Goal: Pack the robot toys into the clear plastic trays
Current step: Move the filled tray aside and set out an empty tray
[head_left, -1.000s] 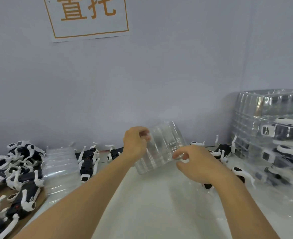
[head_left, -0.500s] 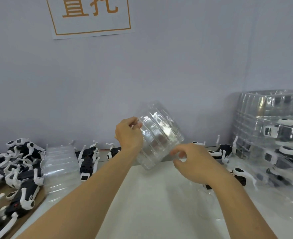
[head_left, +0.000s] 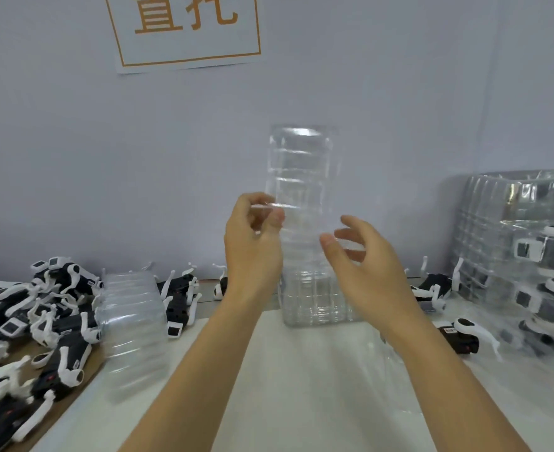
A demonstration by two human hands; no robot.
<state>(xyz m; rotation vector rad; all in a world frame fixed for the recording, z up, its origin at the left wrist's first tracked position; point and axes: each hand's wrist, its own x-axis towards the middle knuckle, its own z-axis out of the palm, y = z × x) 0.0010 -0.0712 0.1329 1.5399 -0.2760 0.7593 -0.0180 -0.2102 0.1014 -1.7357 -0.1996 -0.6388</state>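
Tray stack (head_left: 303, 203) tipped upright now.

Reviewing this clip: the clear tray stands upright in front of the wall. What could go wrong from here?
1. Only the left hand pinches the clear tray at one edge, and the right hand is open beside it. The tall, thin tray could tip or slip.
2. Loose robot toys lie close on the right; a falling tray might knock them.
3. The stack of trays on the left leans near the table edge and may slide if bumped.
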